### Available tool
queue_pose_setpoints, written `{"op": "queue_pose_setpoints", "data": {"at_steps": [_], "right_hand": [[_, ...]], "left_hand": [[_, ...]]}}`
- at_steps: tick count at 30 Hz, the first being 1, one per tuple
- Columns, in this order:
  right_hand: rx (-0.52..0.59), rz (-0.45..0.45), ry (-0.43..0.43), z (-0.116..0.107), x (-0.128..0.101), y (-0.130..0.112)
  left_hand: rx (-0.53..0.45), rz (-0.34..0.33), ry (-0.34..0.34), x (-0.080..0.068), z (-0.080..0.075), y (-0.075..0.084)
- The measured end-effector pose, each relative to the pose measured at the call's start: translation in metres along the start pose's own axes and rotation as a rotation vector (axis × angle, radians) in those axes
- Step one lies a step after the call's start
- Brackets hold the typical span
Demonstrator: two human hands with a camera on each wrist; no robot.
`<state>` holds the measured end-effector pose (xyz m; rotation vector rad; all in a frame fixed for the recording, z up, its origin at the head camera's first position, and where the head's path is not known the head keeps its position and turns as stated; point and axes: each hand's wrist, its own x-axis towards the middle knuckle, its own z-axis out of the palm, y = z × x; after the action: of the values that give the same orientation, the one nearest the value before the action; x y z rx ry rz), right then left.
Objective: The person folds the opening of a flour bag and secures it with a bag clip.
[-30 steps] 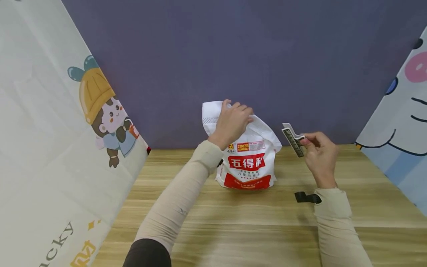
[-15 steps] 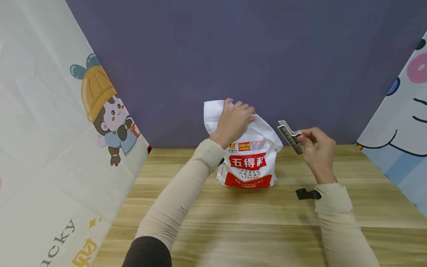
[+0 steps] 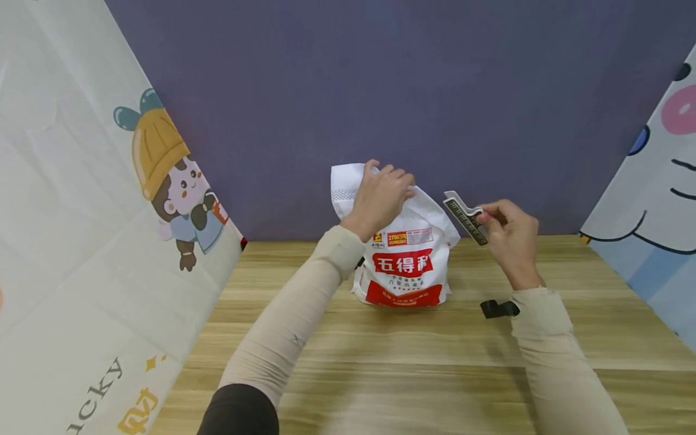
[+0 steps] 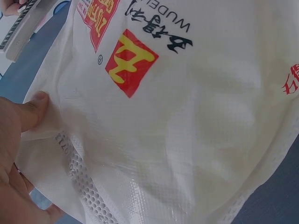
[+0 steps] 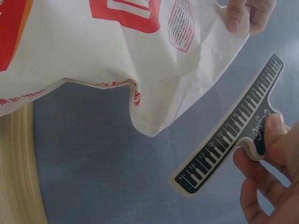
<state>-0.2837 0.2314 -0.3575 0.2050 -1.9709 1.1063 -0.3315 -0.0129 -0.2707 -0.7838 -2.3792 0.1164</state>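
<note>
A white flour bag (image 3: 402,284) with red printed bands stands upright on the wooden table. My left hand (image 3: 380,196) grips its top edge; in the left wrist view the thumb (image 4: 36,105) lies on the near face, with fingers behind. The bag's upper left corner (image 3: 345,178) sticks out beyond that hand. Right of the bag, my right hand (image 3: 511,238) pinches the handle of a long clip (image 3: 466,222) between thumb and fingers. The right wrist view shows piano keys printed on the clip (image 5: 229,135), which is held slanted in the air, apart from the bag.
Behind the bag rises a plain blue-grey panel (image 3: 380,78). White printed cloths flank the table, one with a cartoon child (image 3: 179,181) at left, another (image 3: 652,199) at right. The wood-grain tabletop (image 3: 380,362) spreads out in front. A black strap (image 3: 499,309) hangs at the right wrist.
My right hand has moved left and slightly up with the clip, bringing it nearer to the bag's upper right side. The left hand and the bag have stayed in place.
</note>
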Motion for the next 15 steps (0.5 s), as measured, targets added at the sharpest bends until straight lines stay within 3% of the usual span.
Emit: {"op": "queue_pose_setpoints", "data": {"at_steps": [15], "right_hand": [[-0.048,-0.077,-0.049,0.012,0.015,-0.008]], "left_hand": [[0.003,-0.007,-0.018,0.002,-0.001,-0.001]]}}
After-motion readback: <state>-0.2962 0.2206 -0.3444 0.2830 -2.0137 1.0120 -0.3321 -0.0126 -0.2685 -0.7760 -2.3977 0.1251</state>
